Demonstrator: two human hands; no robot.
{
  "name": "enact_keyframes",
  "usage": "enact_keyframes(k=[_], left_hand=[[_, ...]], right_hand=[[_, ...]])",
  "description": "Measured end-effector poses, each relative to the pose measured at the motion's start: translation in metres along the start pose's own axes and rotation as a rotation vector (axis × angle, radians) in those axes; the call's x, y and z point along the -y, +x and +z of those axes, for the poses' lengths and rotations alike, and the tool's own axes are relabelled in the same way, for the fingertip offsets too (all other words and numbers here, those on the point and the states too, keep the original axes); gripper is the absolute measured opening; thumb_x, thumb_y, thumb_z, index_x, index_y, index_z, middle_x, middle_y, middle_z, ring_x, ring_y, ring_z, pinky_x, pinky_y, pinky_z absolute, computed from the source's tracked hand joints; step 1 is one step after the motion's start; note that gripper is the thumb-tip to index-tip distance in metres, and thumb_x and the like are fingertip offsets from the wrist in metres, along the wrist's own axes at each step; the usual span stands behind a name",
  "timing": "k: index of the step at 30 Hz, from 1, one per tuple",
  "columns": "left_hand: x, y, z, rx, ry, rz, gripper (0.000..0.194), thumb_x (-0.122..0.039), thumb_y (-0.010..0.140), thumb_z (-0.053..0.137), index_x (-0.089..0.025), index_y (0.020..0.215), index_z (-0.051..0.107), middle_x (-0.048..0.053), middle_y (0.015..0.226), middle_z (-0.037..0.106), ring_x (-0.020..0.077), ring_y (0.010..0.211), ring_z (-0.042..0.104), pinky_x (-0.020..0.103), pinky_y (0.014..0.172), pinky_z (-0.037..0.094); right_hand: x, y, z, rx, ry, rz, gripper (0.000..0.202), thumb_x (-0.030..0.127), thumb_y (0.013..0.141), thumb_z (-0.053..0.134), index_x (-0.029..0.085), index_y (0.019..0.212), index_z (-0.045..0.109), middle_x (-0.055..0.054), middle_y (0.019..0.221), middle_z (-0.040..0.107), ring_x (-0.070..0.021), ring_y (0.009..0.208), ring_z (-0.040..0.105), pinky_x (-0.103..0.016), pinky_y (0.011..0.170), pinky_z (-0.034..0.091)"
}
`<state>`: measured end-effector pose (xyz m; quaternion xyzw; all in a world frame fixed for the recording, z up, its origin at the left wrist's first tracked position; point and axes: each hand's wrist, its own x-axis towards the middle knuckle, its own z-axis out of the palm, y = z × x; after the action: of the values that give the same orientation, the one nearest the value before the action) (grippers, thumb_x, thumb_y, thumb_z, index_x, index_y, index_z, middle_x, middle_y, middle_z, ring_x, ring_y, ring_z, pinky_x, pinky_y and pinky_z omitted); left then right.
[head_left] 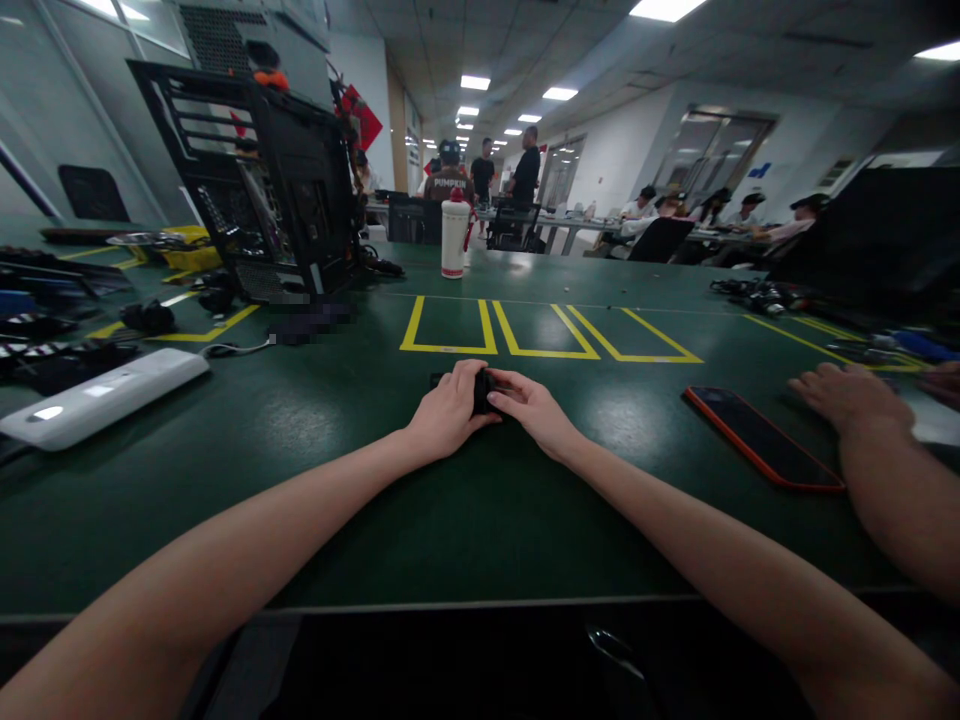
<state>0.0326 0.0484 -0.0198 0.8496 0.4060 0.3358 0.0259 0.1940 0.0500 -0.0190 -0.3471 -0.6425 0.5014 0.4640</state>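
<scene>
Both my hands meet over the green table (360, 540), around a small black object (482, 392) whose kind I cannot make out. My left hand (448, 410) wraps over it from the left, and a dark end sticks out past the fingers. From the right, my right hand (529, 408) grips it between thumb and fingers. Most of the object is hidden by the fingers. Just beyond the hands, yellow tape outlines (547, 352) mark the tabletop.
A black computer case (300, 200) stands at back left, near a white power strip (105, 400). A white bottle (454, 238) stands behind the tape. To the right lie an orange-edged phone (761, 438) and another person's hand (851, 395). Cables (757, 295) lie farther back.
</scene>
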Motion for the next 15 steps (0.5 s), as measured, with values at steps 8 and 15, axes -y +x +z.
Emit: enact_keyframes(k=[8,15], left_hand=[[-0.0013,-0.0005,-0.0010,0.014,0.020,-0.014,0.062,-0.034,0.072,0.062,-0.016,0.119,0.026,0.013,0.120,0.042,0.0277,0.104,0.049,0.042,0.079,0.049],[-0.0002,0.0003,-0.0003,0.006,0.013,-0.002,0.061,-0.035,0.072,0.062,-0.017,0.118,0.027,0.013,0.118,0.043,0.0275,0.106,0.049,0.043,0.081,0.048]], right_hand=[[0.0010,-0.0020,0.0014,0.008,0.063,-0.034,0.026,0.020,0.070,0.064,0.021,0.093,0.053,-0.002,0.101,0.058,-0.0161,0.100,0.056,-0.036,0.092,0.042],[-0.0022,0.0027,-0.0003,-0.025,0.020,-0.027,0.033,0.020,0.071,0.062,0.021,0.103,0.054,-0.004,0.109,0.057,-0.0171,0.106,0.052,-0.038,0.098,0.036]])
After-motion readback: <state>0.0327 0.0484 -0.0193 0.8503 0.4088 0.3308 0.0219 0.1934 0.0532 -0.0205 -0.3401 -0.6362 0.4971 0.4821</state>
